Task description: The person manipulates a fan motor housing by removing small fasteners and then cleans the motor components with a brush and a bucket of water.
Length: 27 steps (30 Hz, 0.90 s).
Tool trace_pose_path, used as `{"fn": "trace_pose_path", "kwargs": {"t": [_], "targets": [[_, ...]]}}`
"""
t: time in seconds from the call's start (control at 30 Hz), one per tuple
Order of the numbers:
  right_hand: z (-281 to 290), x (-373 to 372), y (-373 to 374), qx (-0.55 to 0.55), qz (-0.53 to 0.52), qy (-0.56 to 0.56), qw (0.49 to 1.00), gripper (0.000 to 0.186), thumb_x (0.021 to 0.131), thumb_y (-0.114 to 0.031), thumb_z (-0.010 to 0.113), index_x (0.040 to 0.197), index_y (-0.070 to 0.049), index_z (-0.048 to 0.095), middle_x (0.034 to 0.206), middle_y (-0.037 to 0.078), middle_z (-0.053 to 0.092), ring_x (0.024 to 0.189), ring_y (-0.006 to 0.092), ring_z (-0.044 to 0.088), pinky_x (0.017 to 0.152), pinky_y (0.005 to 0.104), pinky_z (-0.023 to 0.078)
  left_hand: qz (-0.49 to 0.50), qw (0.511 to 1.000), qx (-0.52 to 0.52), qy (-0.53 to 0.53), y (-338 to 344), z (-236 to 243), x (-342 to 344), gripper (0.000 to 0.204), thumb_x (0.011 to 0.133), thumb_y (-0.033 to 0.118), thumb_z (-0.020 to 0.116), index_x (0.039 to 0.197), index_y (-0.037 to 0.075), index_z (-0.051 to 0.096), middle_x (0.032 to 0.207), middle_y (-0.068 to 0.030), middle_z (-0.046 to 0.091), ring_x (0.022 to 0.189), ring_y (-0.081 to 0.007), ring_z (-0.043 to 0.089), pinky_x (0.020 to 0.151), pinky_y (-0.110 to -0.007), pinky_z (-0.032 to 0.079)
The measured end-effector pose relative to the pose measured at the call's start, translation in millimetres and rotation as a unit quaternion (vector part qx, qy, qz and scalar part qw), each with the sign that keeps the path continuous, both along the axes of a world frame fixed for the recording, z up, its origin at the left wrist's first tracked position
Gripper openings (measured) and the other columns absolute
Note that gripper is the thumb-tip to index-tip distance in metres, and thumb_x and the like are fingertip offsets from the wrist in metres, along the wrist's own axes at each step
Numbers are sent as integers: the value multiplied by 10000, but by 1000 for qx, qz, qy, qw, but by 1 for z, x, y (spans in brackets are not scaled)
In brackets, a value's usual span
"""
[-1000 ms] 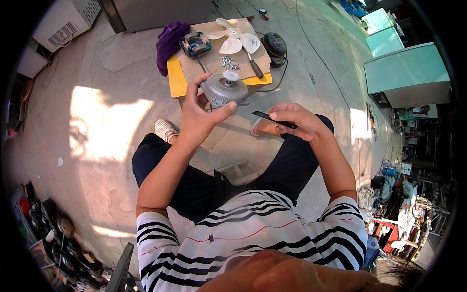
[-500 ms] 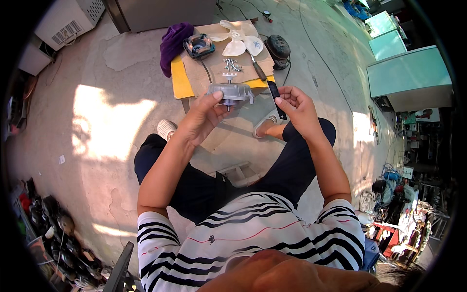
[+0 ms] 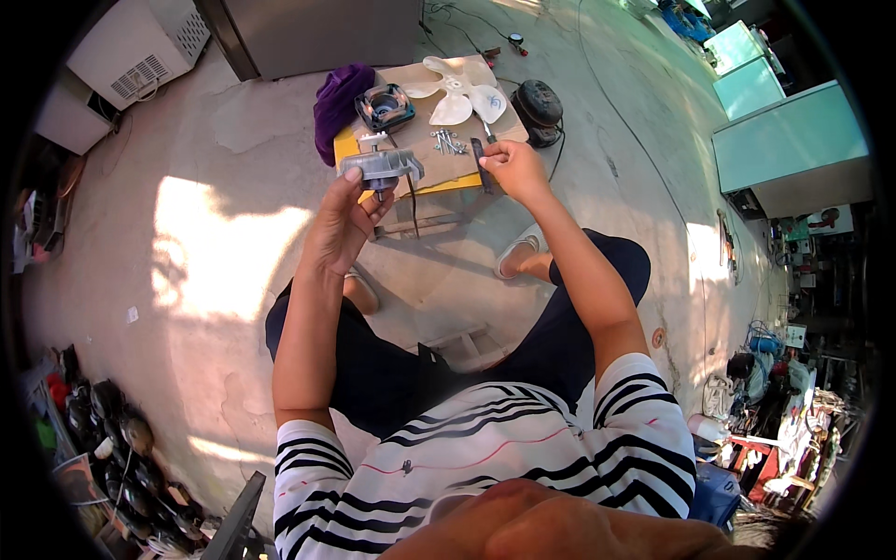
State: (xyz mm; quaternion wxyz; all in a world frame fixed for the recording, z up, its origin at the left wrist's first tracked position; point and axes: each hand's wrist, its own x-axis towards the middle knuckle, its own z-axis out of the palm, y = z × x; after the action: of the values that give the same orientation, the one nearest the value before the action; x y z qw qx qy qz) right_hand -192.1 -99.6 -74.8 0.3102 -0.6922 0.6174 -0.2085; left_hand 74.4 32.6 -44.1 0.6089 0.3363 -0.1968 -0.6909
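Observation:
My left hand [image 3: 350, 219] grips a grey metal motor end cover [image 3: 375, 166], with a shaft pointing down and a white toothed plastic part [image 3: 374, 139] on top. In my right hand [image 3: 515, 170], thumb and fingers pinch a flat black strip [image 3: 481, 166], upright at the near edge of the small table [image 3: 452, 184]. Just beyond that hand, the metal shank of a screwdriver [image 3: 488, 129] shows; its handle is hidden. Several screws [image 3: 448, 143] lie in a small pile. Behind them are a motor stator with windings [image 3: 384, 108] and a white fan blade [image 3: 455, 90].
A purple cloth [image 3: 342, 103] hangs over the table's left corner. Right of the table, a dark round fan base [image 3: 538, 105] stands on the floor with its cord. A dark cord [image 3: 414, 210] dangles off the front edge. My legs straddle a low wooden frame [image 3: 467, 347].
My left hand has carried the motor cover to the left. My right hand has moved forward and left with the black strip, up to the table's edge, covering the screwdriver handle.

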Motion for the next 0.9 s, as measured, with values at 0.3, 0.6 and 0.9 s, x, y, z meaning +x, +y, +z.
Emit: {"fn": "trace_pose_path", "kwargs": {"t": [0.3,0.6,0.9], "targets": [[62,21,22,-2,118,-102,988,342,890,-217,673,1192,-58,657,1086,78,703,981,140,660,853,289,501,-142,984,39,103,7,2,-30,553,856,399,693,1234,44,503,1127,-123,633,1036,-224,630,969,-347,489],[108,25,65,163,266,-269,911,321,931,-174,633,1220,-34,639,1150,57,665,1018,125,603,919,294,477,-194,977,19,89,12,8,-39,642,850,444,677,1295,28,475,1209,-122,597,1098,-199,606,959,-340,490],[104,26,71,104,242,-231,936,294,916,-189,656,1157,-21,668,1062,59,676,985,135,611,889,297,486,-221,971,31,88,14,11,-40,638,856,443,662,1305,33,468,1230,-135,587,1140,-235,590,999,-411,462]]}}
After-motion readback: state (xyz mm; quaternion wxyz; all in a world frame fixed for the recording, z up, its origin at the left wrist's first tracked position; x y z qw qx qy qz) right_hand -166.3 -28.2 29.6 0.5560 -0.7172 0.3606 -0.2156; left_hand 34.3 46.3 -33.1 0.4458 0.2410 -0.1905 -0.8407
